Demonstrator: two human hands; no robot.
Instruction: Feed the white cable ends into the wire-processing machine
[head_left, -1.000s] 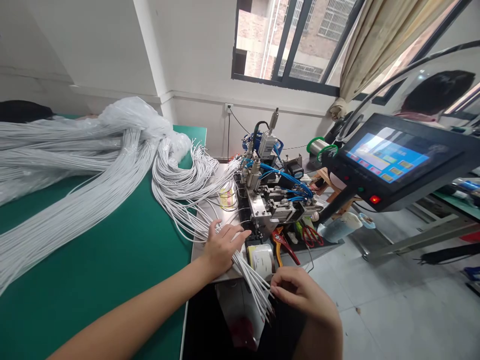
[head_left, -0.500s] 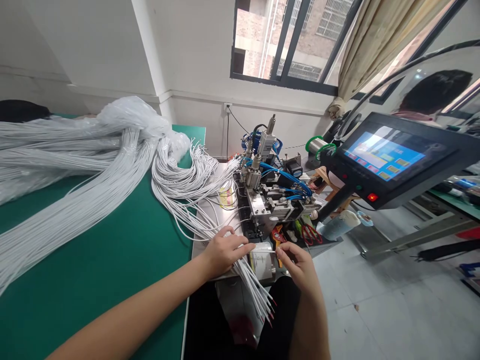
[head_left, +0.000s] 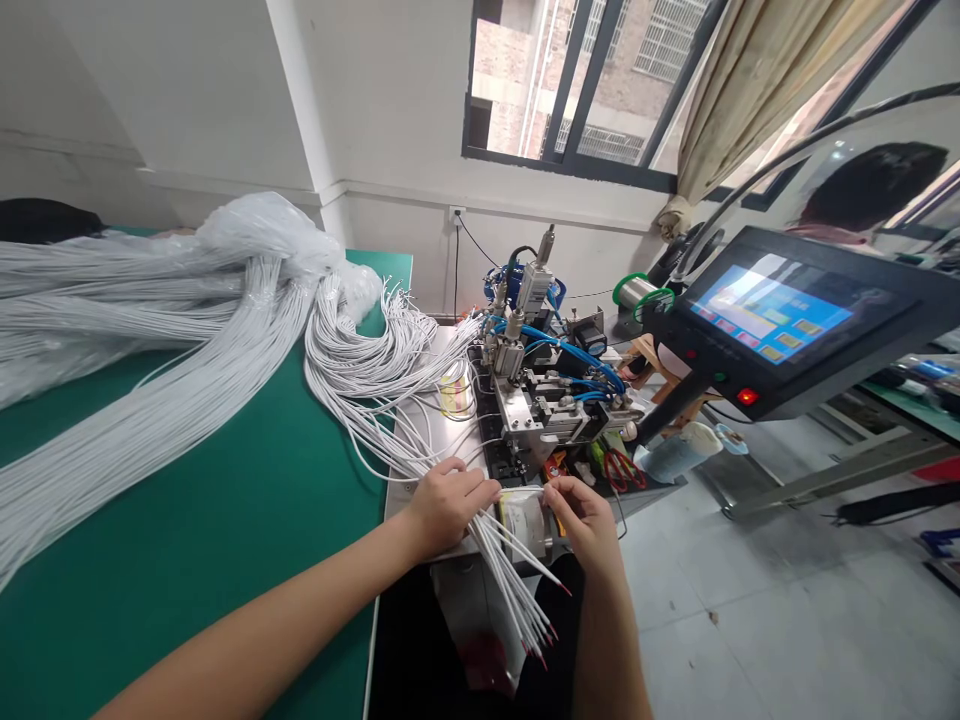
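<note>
My left hand [head_left: 454,507] is closed round a bundle of white cables [head_left: 504,570] at the table's front edge. Their red-tipped ends fan out downward over my lap, one lying a little apart on the right. A thin stretch of white cable [head_left: 523,489] runs across to my right hand [head_left: 583,515], whose thumb and forefinger pinch it; its end is hidden by the fingers. Beneath this stretch is a roll-like part with a whitish label [head_left: 525,522]. Just beyond my hands stands a metal bench machine [head_left: 536,385] with blue air tubes, the cables' other portions lying to its left.
A large heap of white cables [head_left: 187,400], partly in clear plastic, covers much of the green table [head_left: 247,540]. On the right, a touchscreen panel [head_left: 780,315] stands on an arm. Red-handled scissors [head_left: 622,470] and a solder-like wire spool [head_left: 641,292] are near the machine. Another person sits behind the screen.
My right hand has shifted slightly left, closer to my left hand, still pinching cable. One red-tipped cable now hangs apart from the bundle. My left hand has drawn back a little.
</note>
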